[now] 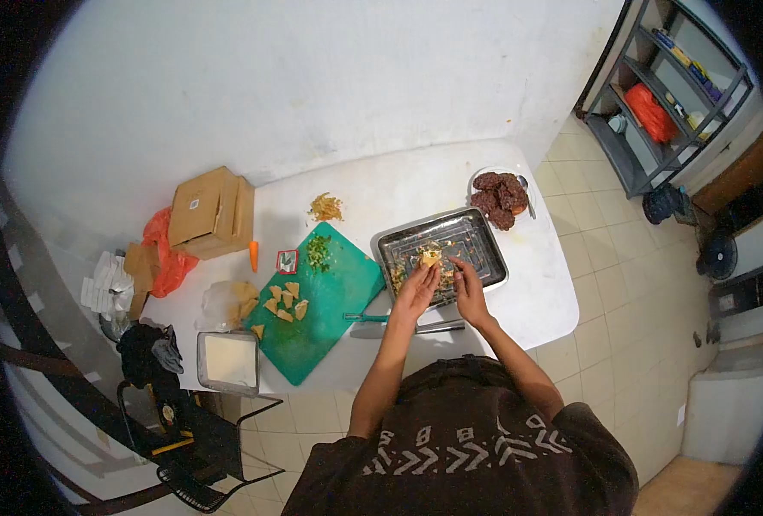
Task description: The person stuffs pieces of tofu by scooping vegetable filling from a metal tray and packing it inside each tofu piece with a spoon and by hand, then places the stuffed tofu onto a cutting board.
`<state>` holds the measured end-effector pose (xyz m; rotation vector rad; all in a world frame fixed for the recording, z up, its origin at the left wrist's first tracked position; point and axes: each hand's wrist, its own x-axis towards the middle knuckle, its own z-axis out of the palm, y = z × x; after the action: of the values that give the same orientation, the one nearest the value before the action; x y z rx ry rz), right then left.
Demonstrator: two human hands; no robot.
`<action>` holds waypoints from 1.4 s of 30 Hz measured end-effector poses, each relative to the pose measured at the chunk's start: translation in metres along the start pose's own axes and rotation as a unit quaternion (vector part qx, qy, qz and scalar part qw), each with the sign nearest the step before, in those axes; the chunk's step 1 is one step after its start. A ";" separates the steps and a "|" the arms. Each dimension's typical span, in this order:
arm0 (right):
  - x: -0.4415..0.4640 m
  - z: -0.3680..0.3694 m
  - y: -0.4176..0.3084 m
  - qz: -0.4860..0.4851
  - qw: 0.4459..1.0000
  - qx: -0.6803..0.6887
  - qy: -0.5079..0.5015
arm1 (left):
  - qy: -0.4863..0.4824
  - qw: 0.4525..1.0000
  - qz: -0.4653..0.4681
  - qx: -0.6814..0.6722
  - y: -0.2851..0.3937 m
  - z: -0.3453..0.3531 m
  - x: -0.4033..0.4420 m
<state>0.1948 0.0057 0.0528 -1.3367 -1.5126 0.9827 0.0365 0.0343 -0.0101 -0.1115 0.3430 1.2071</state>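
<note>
My left hand [417,289] holds up a small tan piece of fried tofu [431,257] over a dark metal tray [493,258]. Close on its right is my right hand [470,291], fingers drawn together toward the piece; whatever they grip is too small to make out. Chopped mixed vegetables [398,273] lie in the tray, partly behind my left hand. To the left, a green cutting board [334,297] carries several tan triangular pieces [286,297] and a heap of chopped greens [318,253]. A knife [428,328] and a green-handled tool [366,318] lie near my left forearm.
A plate of dark brown patties [502,199] stands at the back right. Shredded yellowish food [325,207], a carrot [254,255], a small red-edged box [287,261], a plastic bag [220,305], a rectangular container [228,361] and a cardboard box [212,213] occupy the table's left part.
</note>
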 end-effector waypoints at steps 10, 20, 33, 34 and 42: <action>-0.002 -0.004 0.000 -0.119 0.985 -0.123 -0.010 | 0.009 0.999 -0.009 -0.040 0.008 0.004 0.005; -0.008 -0.010 0.000 -0.131 0.984 -0.124 -0.009 | 0.019 0.998 0.008 -0.064 0.011 0.006 0.002; -0.010 -0.014 0.010 -0.185 0.974 -0.126 0.032 | 0.004 0.992 -0.011 -0.122 0.014 0.015 -0.002; -0.011 -0.014 0.011 -0.189 0.973 -0.128 0.036 | 0.000 0.992 -0.007 -0.122 0.014 0.014 -0.001; -0.013 -0.017 0.011 -0.170 0.976 -0.117 0.064 | -0.012 0.992 -0.012 -0.124 0.019 0.014 -0.003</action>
<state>0.2146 -0.0053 0.0468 -1.2186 -1.7248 0.5058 0.0212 0.0421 0.0062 -0.3147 0.1693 1.2235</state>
